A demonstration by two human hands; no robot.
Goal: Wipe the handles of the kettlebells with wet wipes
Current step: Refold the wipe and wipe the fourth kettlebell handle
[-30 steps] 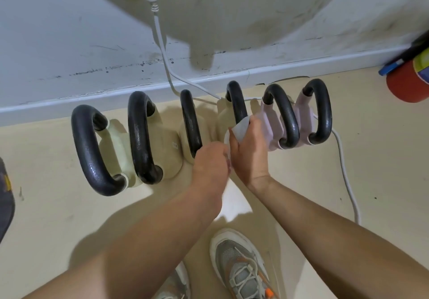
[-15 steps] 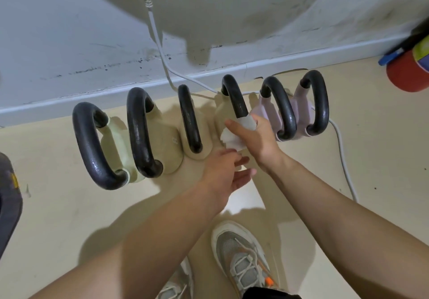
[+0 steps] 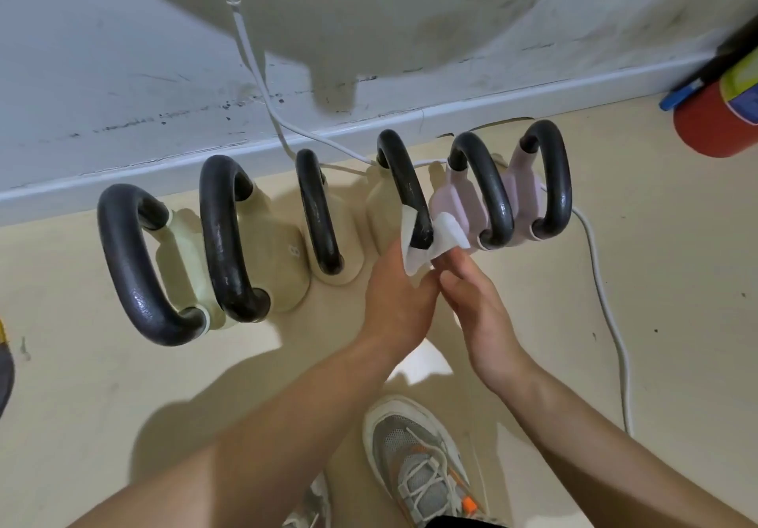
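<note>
Several kettlebells with black handles stand in a row on the floor along the wall. A white wet wipe (image 3: 426,240) is wrapped around the near end of the fourth kettlebell's handle (image 3: 400,183). My left hand (image 3: 396,293) pinches the wipe's left flap below the handle. My right hand (image 3: 476,302) holds the wipe's right flap with its fingertips. The two hands touch each other just under the handle. To the right stand two pink kettlebells (image 3: 455,207), and cream ones (image 3: 283,256) stand to the left.
A white cable (image 3: 607,310) runs from a wall plug down behind the kettlebells and along the floor at right. A red cylinder (image 3: 713,125) lies at the far right. My shoe (image 3: 422,462) is below the hands. A dark object shows at the left edge.
The wipe has slid down to the handle's near end. My left hand came up to take its left flap, and my right hand shifted from gripping the handle to holding the wipe's right flap.
</note>
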